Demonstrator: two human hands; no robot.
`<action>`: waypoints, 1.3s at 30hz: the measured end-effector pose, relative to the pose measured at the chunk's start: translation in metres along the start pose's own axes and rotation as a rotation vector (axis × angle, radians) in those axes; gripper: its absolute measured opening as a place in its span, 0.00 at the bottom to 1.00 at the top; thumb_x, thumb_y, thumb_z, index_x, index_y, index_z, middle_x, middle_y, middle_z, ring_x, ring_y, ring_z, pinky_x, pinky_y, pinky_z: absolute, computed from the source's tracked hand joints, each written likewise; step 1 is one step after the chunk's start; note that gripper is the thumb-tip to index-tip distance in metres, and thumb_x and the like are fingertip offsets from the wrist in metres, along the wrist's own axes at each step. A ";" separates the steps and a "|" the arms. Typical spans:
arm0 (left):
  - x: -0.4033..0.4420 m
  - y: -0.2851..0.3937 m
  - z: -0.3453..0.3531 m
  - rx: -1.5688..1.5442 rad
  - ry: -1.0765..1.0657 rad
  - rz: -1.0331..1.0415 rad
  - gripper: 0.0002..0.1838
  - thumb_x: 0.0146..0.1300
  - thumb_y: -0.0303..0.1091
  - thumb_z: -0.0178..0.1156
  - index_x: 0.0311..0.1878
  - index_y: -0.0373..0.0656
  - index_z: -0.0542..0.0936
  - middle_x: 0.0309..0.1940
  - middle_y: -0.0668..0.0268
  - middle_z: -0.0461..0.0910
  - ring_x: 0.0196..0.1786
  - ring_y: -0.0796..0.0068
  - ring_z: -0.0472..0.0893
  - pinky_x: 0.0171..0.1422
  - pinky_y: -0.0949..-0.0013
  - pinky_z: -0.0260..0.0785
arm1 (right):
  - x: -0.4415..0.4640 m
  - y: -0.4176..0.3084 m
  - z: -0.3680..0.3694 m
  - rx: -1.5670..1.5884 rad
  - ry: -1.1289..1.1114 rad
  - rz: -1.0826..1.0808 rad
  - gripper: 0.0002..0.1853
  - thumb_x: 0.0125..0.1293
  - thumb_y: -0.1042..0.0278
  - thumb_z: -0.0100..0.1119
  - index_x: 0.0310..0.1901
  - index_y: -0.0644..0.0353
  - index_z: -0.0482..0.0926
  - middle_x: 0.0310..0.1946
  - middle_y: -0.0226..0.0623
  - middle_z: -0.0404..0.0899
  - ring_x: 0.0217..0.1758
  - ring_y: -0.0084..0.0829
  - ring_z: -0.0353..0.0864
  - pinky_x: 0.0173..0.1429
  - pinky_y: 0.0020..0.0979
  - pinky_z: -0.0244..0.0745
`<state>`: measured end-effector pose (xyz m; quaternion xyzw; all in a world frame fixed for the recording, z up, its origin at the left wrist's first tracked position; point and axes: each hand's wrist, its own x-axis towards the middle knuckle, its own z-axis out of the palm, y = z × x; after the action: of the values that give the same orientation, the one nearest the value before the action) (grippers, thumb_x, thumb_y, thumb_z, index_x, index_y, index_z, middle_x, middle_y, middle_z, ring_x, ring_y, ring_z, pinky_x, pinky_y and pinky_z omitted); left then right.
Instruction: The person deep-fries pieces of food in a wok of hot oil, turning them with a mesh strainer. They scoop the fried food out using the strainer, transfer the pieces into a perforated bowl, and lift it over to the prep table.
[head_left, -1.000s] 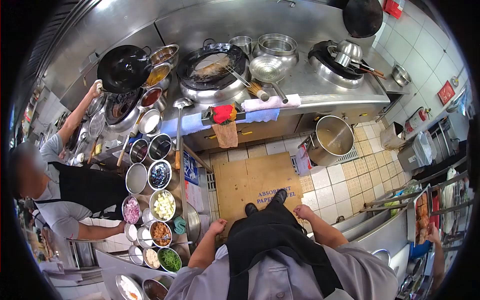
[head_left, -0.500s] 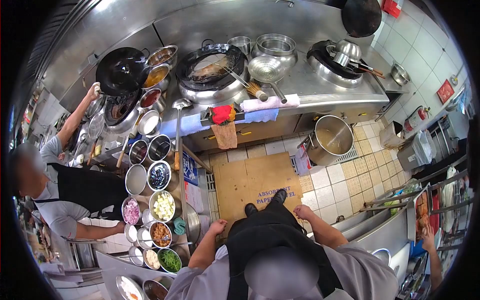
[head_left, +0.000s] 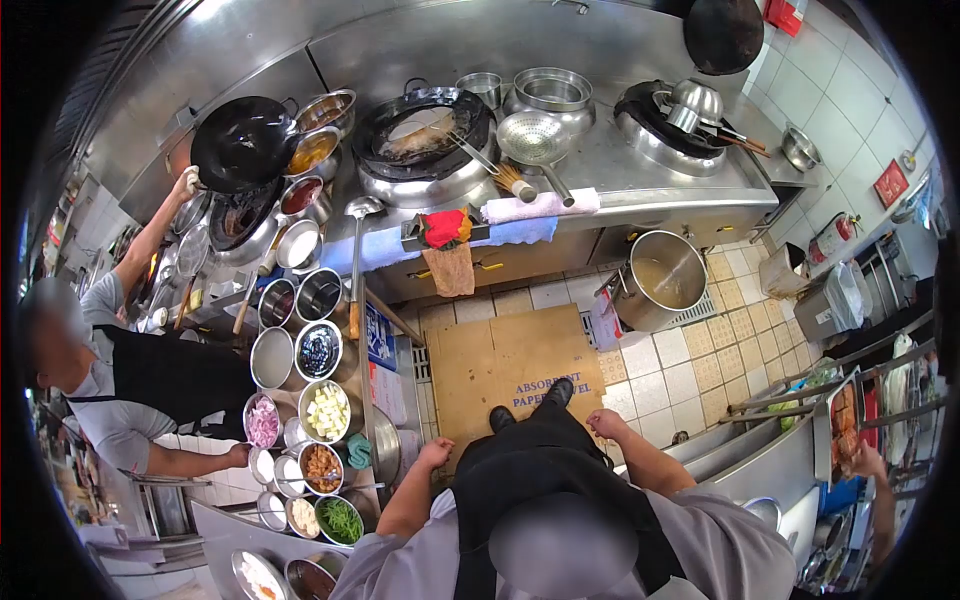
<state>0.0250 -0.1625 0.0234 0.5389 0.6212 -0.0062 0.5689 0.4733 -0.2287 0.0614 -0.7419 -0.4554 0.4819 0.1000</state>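
— Hanging loose, left hand (head_left: 435, 454) and right hand (head_left: 606, 424)!
— Grip?
— Part-curled, seemingly empty; cardboard (head_left: 480, 350) lies below, between them.
— Good form?
— Steady shoes (head_left: 562, 391) on that cardboard, I'd say, and elbows clear of chopped greens (head_left: 341, 521) at left.

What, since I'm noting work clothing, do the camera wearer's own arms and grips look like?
Short grey sleeves leave both forearms bare. The left grip and right grip wear no gloves, and no watch or cuff shows at either wrist. A black apron is worn too.
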 end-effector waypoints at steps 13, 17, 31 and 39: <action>0.010 -0.013 0.004 0.009 0.021 0.035 0.13 0.56 0.36 0.47 0.41 0.43 0.74 0.26 0.65 0.76 0.27 0.73 0.76 0.33 0.71 0.68 | -0.002 -0.001 -0.002 0.035 -0.007 0.012 0.08 0.52 0.68 0.49 0.30 0.58 0.78 0.20 0.38 0.77 0.20 0.27 0.78 0.30 0.27 0.73; 0.011 -0.013 0.003 0.002 0.027 -0.004 0.15 0.56 0.41 0.46 0.38 0.42 0.75 0.28 0.62 0.77 0.29 0.71 0.77 0.36 0.70 0.68 | -0.001 -0.001 -0.003 -0.005 -0.028 -0.040 0.09 0.54 0.69 0.47 0.32 0.60 0.77 0.21 0.38 0.77 0.20 0.27 0.77 0.28 0.26 0.72; 0.001 0.001 -0.005 0.211 0.035 -0.005 0.13 0.53 0.40 0.51 0.40 0.48 0.76 0.30 0.60 0.77 0.33 0.67 0.77 0.39 0.69 0.68 | -0.001 -0.008 -0.007 -0.005 -0.055 0.000 0.09 0.56 0.70 0.46 0.34 0.61 0.76 0.23 0.37 0.77 0.20 0.26 0.77 0.25 0.25 0.72; 0.013 -0.017 0.001 0.054 -0.002 0.031 0.13 0.56 0.38 0.49 0.42 0.44 0.74 0.29 0.64 0.78 0.30 0.74 0.77 0.36 0.71 0.68 | 0.001 -0.003 -0.004 -0.115 -0.042 -0.070 0.09 0.55 0.70 0.46 0.33 0.61 0.76 0.23 0.37 0.77 0.21 0.26 0.77 0.27 0.25 0.73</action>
<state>0.0170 -0.1623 0.0033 0.5635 0.6118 -0.0146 0.5549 0.4748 -0.2254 0.0641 -0.7197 -0.5102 0.4665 0.0643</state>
